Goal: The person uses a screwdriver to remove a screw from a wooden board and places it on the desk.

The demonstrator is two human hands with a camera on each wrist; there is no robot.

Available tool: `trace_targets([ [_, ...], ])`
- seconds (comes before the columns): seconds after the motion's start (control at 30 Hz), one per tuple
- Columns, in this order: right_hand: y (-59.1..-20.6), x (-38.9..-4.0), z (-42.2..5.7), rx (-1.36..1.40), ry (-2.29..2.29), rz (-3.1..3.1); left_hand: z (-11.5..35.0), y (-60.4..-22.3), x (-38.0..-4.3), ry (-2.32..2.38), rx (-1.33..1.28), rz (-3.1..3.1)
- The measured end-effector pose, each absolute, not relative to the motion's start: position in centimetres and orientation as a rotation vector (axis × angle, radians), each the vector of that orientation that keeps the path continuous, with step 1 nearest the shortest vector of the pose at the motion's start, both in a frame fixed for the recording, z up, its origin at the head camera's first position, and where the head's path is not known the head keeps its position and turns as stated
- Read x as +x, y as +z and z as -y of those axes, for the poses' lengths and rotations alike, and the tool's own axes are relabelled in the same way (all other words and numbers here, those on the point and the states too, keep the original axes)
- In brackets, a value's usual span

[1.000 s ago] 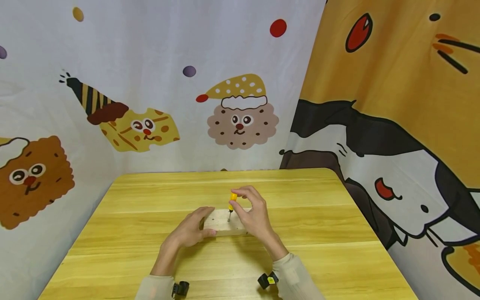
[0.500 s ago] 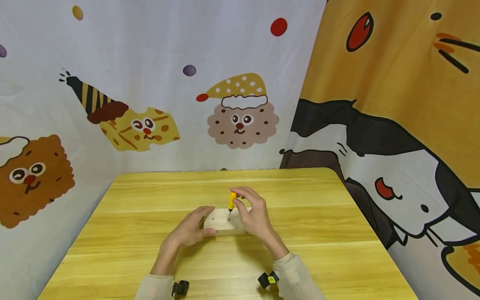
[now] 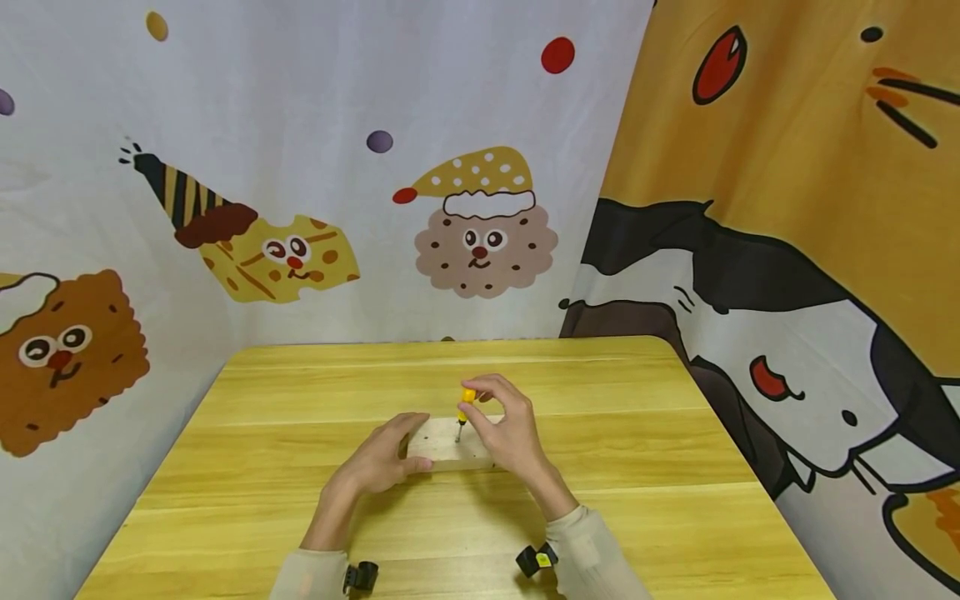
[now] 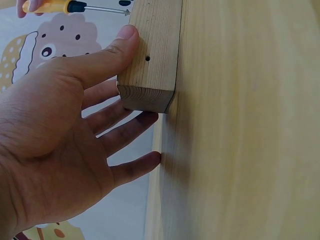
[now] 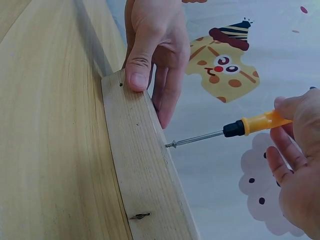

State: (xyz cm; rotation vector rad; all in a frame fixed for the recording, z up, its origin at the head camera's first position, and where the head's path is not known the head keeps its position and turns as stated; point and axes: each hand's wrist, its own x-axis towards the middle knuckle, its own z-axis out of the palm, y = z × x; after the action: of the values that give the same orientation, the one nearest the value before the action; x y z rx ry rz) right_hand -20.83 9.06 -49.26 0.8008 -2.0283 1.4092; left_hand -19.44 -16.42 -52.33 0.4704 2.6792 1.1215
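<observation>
A pale wooden block (image 3: 446, 446) lies on the table, with its end gripped by my left hand (image 3: 378, 458). In the left wrist view, the thumb presses one face of the block (image 4: 155, 42) near a small dark hole (image 4: 147, 58), and fingers reach behind the end. My right hand (image 3: 516, 427) pinches the yellow handle of a screwdriver (image 5: 260, 123) between thumb and fingers. The screwdriver stands nearly upright over the block. Its tip meets a small screw (image 5: 171, 144), whose threads show above the block's top face.
Beneath the block is a wood-grain table (image 3: 637, 450). A cartoon-printed curtain (image 3: 300, 100) hangs behind it and another (image 3: 787, 158) at the right. A dark knot (image 5: 140, 216) marks the block's side.
The right thumb and fingers shift to and fro on the screwdriver's handle, which tilts slightly. The left hand and the block stay in place.
</observation>
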Motion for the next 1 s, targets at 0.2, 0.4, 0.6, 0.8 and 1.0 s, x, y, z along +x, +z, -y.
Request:
trace_targets([
  [0.2,-49.31,-20.95,-9.07,0.799,1.392,1.989,16.40,-52.22,-19.37,1.124,0.465,-2.673],
  [0.4,-49.48,-21.00,-9.17,0.810,1.367,1.996,16.42,-52.23,-19.38,1.129,0.467,-2.673],
  [0.6,-49.60,-20.99,-9.05,0.808,1.372,1.971,16.46,-52.26,-19.43,1.135,0.479,-2.669],
  [0.8,-49.49,-21.01,-8.98,0.797,1.388,1.962,16.41,-52.17,-19.43,1.129,0.487,-2.675],
  [1.0,-49.68,-21.08,-8.93,0.764,1.384,1.972,16.40,-52.22,-19.37,1.134,0.474,-2.671],
])
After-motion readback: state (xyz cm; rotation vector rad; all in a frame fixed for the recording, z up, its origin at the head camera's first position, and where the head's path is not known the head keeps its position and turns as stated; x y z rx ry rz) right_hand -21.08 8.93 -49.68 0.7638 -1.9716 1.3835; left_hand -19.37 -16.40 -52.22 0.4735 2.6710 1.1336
